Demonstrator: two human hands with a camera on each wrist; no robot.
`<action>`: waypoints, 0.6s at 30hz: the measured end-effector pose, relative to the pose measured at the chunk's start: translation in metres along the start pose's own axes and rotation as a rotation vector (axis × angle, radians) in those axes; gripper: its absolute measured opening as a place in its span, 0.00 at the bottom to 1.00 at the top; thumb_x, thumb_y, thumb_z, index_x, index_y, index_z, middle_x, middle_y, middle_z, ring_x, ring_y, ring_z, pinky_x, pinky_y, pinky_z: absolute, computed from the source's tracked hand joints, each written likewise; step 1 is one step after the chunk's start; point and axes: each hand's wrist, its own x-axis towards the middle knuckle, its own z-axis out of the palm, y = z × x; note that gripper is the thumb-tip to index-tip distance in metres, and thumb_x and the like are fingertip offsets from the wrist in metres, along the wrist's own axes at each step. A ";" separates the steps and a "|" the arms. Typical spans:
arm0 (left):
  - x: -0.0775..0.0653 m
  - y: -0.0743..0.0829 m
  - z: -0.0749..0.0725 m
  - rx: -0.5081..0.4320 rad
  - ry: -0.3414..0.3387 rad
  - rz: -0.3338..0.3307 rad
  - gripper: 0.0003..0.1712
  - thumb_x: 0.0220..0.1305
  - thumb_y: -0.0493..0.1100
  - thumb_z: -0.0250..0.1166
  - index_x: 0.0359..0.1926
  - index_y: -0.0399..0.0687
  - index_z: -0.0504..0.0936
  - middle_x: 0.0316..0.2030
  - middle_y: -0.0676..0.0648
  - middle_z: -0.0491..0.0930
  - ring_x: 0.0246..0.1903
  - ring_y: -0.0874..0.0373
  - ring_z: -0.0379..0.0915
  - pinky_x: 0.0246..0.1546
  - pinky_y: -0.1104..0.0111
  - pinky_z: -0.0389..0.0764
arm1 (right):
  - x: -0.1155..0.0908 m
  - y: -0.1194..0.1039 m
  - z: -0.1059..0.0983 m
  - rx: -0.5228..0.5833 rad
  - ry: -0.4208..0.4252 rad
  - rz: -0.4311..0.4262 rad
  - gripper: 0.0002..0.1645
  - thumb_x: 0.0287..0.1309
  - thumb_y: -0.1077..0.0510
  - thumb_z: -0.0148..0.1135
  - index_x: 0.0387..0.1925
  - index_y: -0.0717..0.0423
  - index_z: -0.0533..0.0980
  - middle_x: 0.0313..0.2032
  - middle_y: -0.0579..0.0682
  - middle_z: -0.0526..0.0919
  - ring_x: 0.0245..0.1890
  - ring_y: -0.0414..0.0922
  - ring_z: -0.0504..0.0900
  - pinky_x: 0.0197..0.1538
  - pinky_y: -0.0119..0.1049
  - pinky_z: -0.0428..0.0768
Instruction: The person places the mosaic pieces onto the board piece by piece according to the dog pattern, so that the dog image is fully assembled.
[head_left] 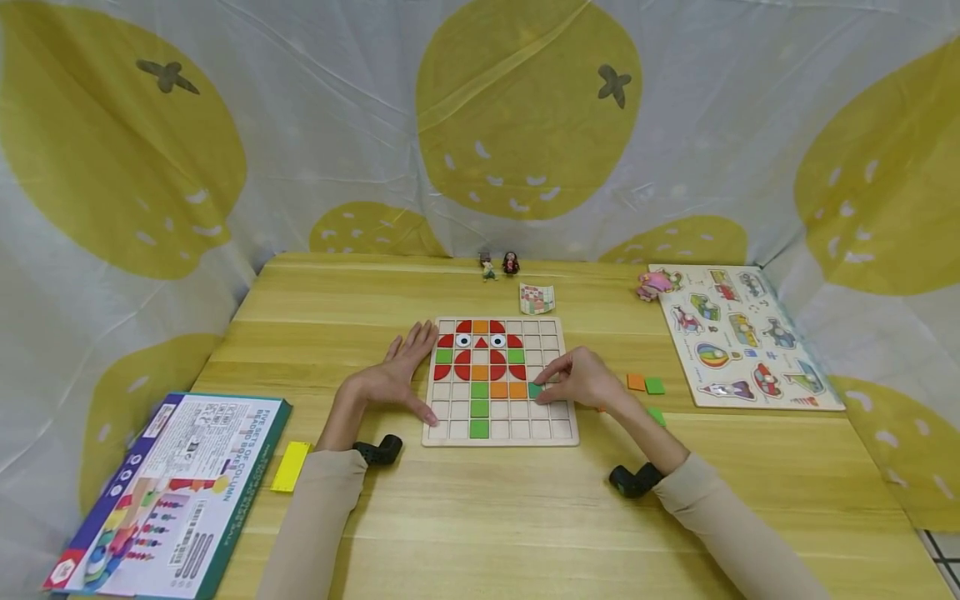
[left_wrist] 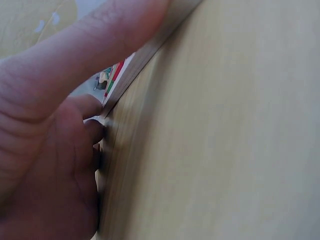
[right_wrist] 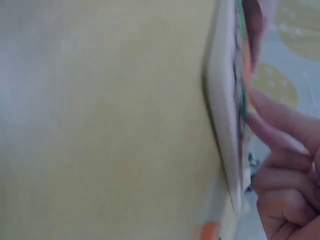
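A square wooden grid board [head_left: 501, 442] lies on the table, its upper cells filled with red, orange, green and eye-patterned tiles. Green tiles [head_left: 479, 408] run down one column below the pattern, and orange tiles [head_left: 508, 390] extend rightward from it. My left hand [head_left: 393, 379] rests with fingers spread along the board's left edge, thumb near the lower left corner. At the right end of the orange row, my right hand [head_left: 581, 381] pinches a dark green tile [head_left: 535, 390] between thumb and index finger. In the right wrist view, the fingertips [right_wrist: 255, 110] are right at the board's surface.
Loose orange [head_left: 635, 382] and green tiles [head_left: 655, 386] lie right of the board. A pattern card [head_left: 537, 298] and small figurines [head_left: 511, 263] stand behind it. A picture puzzle [head_left: 750, 342] with a pink toy [head_left: 654, 285] lies right; a box [head_left: 172, 500] and yellow strip [head_left: 291, 467] lie left.
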 end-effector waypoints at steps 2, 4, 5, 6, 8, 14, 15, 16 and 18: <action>0.000 0.000 0.000 0.002 -0.002 0.000 0.85 0.30 0.62 0.82 0.76 0.46 0.31 0.76 0.44 0.22 0.76 0.47 0.14 0.75 0.46 0.26 | -0.002 0.003 -0.008 -0.013 -0.026 -0.022 0.14 0.46 0.54 0.76 0.38 0.50 0.87 0.13 0.43 0.63 0.16 0.39 0.57 0.21 0.28 0.54; 0.000 0.001 0.000 0.001 -0.004 -0.001 0.85 0.30 0.62 0.82 0.76 0.46 0.31 0.76 0.44 0.22 0.76 0.47 0.14 0.75 0.46 0.26 | -0.006 0.008 -0.020 -0.022 -0.027 -0.030 0.15 0.50 0.53 0.73 0.42 0.50 0.86 0.14 0.43 0.62 0.17 0.39 0.57 0.22 0.28 0.55; 0.000 0.001 0.000 0.000 -0.003 -0.002 0.85 0.30 0.62 0.82 0.76 0.46 0.31 0.76 0.44 0.22 0.76 0.47 0.14 0.75 0.46 0.26 | -0.009 0.011 -0.026 -0.021 -0.017 -0.026 0.16 0.51 0.54 0.72 0.44 0.50 0.85 0.14 0.43 0.62 0.17 0.40 0.57 0.22 0.28 0.55; 0.000 0.001 0.000 0.001 -0.004 -0.004 0.85 0.30 0.62 0.82 0.76 0.46 0.31 0.76 0.44 0.22 0.76 0.47 0.14 0.75 0.46 0.26 | -0.011 0.015 -0.032 -0.015 0.001 -0.013 0.16 0.52 0.54 0.72 0.44 0.50 0.85 0.14 0.43 0.61 0.16 0.40 0.56 0.21 0.29 0.56; 0.000 0.001 0.000 0.000 -0.006 -0.007 0.85 0.29 0.62 0.82 0.76 0.46 0.31 0.76 0.44 0.22 0.76 0.48 0.14 0.75 0.46 0.26 | -0.017 0.024 -0.044 -0.013 0.032 0.007 0.16 0.52 0.56 0.72 0.45 0.53 0.85 0.14 0.43 0.60 0.16 0.39 0.56 0.21 0.29 0.57; -0.001 0.000 0.000 0.002 -0.002 -0.009 0.85 0.29 0.63 0.82 0.76 0.46 0.31 0.76 0.44 0.22 0.76 0.47 0.14 0.74 0.46 0.26 | -0.024 0.049 -0.063 -0.036 0.017 0.018 0.17 0.49 0.60 0.73 0.42 0.60 0.84 0.14 0.43 0.62 0.17 0.38 0.56 0.22 0.29 0.57; -0.001 0.001 0.000 0.002 -0.001 -0.008 0.85 0.29 0.63 0.82 0.76 0.46 0.31 0.76 0.44 0.22 0.76 0.47 0.14 0.74 0.46 0.26 | -0.024 0.052 -0.064 -0.044 0.015 0.021 0.16 0.48 0.59 0.73 0.41 0.60 0.84 0.15 0.43 0.62 0.17 0.37 0.56 0.23 0.29 0.57; -0.001 0.001 0.000 0.000 -0.001 -0.005 0.85 0.29 0.63 0.82 0.76 0.46 0.31 0.76 0.44 0.22 0.76 0.47 0.14 0.74 0.46 0.26 | -0.023 0.055 -0.065 -0.042 0.011 0.024 0.15 0.48 0.60 0.73 0.40 0.60 0.85 0.15 0.43 0.64 0.17 0.38 0.56 0.23 0.29 0.57; 0.000 0.001 0.000 -0.003 -0.003 -0.001 0.85 0.29 0.63 0.82 0.76 0.46 0.31 0.76 0.44 0.22 0.76 0.47 0.14 0.74 0.45 0.26 | -0.022 0.059 -0.067 -0.040 0.009 0.035 0.13 0.48 0.59 0.74 0.37 0.59 0.85 0.17 0.44 0.66 0.17 0.37 0.56 0.22 0.30 0.56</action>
